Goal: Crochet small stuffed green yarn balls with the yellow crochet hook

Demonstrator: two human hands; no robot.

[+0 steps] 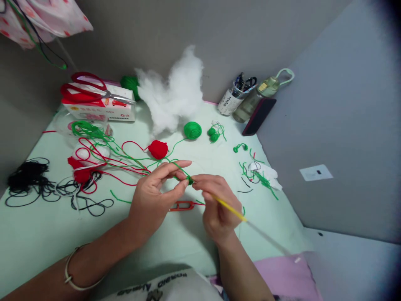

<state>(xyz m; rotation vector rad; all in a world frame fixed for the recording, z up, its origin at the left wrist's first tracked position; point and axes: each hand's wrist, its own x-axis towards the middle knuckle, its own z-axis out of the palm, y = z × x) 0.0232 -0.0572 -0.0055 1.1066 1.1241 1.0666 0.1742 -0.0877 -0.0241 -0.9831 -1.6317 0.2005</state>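
Between thumb and fingers, my left hand (158, 192) pinches a small piece of green crochet work (189, 180), a green strand running over its raised index finger. My right hand (221, 205) grips a crochet hook (230, 207) with a yellow handle and a thin grey shaft pointing down to the right. The hook's tip meets the green piece, partly hidden by my fingers. Behind the hands lie a green yarn ball (192, 131) and a red yarn ball (158, 149). Under the hands is an orange-red plastic tool (182, 205), partly covered by my left hand.
Tangled black yarn (28, 177) and red yarn (82, 169) spread on the left. Red-handled scissors (90, 93) rest on a box (103, 109). White stuffing (175, 92) stands at the back. A pen cup (230, 100), bottle (250, 104), phone (259, 117) and yarn scraps (265, 177) are right.
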